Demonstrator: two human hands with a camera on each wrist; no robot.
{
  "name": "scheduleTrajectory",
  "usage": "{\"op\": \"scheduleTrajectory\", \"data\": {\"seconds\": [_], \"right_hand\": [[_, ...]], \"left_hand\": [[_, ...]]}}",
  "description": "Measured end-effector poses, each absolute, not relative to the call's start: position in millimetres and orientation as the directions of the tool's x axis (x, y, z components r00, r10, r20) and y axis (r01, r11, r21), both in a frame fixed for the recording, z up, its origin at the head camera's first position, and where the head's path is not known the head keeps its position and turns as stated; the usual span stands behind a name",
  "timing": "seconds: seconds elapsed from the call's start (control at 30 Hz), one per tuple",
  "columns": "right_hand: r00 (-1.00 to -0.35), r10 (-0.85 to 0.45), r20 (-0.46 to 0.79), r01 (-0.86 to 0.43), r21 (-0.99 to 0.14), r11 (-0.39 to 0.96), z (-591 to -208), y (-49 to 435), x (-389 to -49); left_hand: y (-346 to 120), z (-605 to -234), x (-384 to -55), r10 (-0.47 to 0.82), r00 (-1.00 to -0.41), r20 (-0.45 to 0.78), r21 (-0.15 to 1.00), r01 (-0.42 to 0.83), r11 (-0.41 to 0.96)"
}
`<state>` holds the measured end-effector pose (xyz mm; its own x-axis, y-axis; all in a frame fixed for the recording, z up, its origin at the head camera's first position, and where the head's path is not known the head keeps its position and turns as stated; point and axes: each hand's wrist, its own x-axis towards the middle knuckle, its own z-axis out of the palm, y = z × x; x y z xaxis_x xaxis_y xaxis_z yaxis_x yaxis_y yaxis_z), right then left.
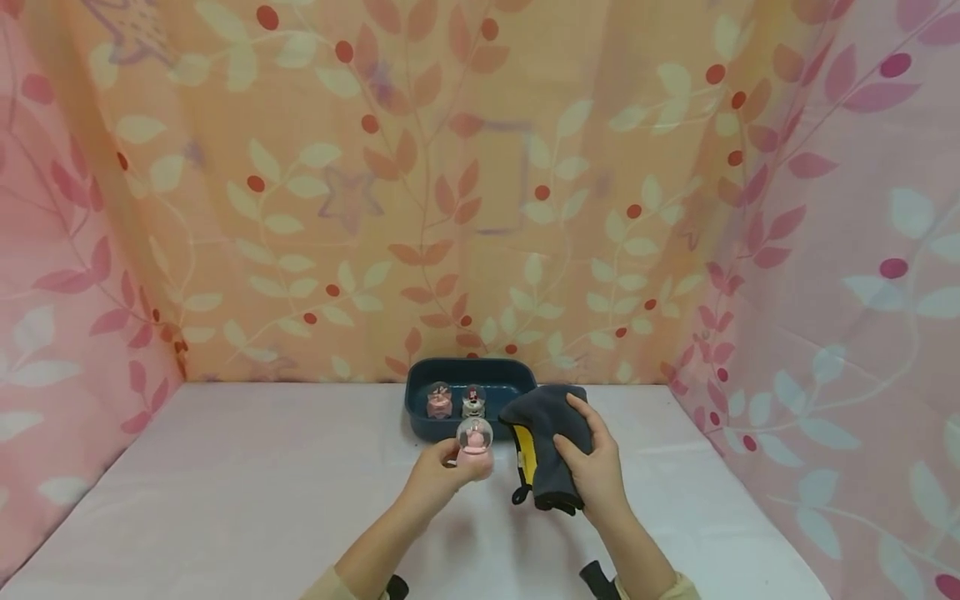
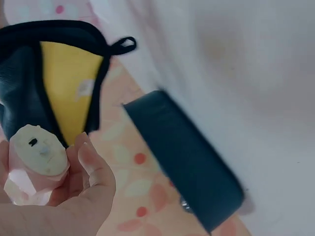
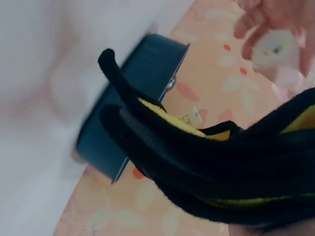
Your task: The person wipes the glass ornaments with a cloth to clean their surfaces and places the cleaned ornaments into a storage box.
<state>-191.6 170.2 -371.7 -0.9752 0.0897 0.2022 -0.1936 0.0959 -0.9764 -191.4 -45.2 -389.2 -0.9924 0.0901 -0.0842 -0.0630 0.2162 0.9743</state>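
Observation:
My left hand (image 1: 433, 481) grips a small pink snow globe (image 1: 475, 450) by its base, held upright above the table. In the left wrist view the pale underside of the globe's base (image 2: 42, 150) faces the camera. A folded grey cloth (image 1: 551, 450) with a yellow inner side, black edging and a hanging loop is held in my right hand (image 1: 596, 467), fingers spread over its outer face. Globe and cloth are side by side, apart in the head view. Behind them sits a dark blue tray (image 1: 517, 377) with a pink snow globe (image 1: 439, 401) and a white snow globe (image 1: 473, 402) inside.
The white table (image 1: 262, 483) runs back to an orange leaf-patterned curtain (image 1: 420, 208). Pink patterned curtains hang on the left (image 1: 52, 292) and right (image 1: 847, 292). The tray stands at the table's far edge, close to the back curtain.

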Motion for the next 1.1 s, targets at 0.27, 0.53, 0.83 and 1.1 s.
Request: {"op": "scheduleTrajectory", "data": {"seconds": [0.27, 0.53, 0.83, 1.1], "right_hand": [[-0.955, 0.037, 0.294, -0.287, -0.949, 0.128, -369.7, 147.2, -190.0], [-0.906, 0.084, 0.416, -0.408, -0.908, 0.099, -366.8, 132.5, -182.6], [-0.499, -0.15, 0.853, -0.863, -0.473, 0.179, -379.6, 118.8, -183.0], [-0.303, -0.353, 0.885, -0.945, -0.232, 0.23, -385.5, 119.8, -198.9]], "left_hand": [[-45.7, -372.7, -173.5, 0.128, -0.992, 0.001, 0.988, 0.021, 0.15], [-43.0, -372.2, -169.3, 0.11, -0.992, 0.064, 0.988, 0.079, 0.135], [-47.0, -372.8, -171.3, 0.104, -0.983, 0.15, 0.959, 0.17, 0.227], [-45.3, -381.4, -173.4, 0.143, -0.919, 0.368, 0.849, 0.395, 0.352]]}}
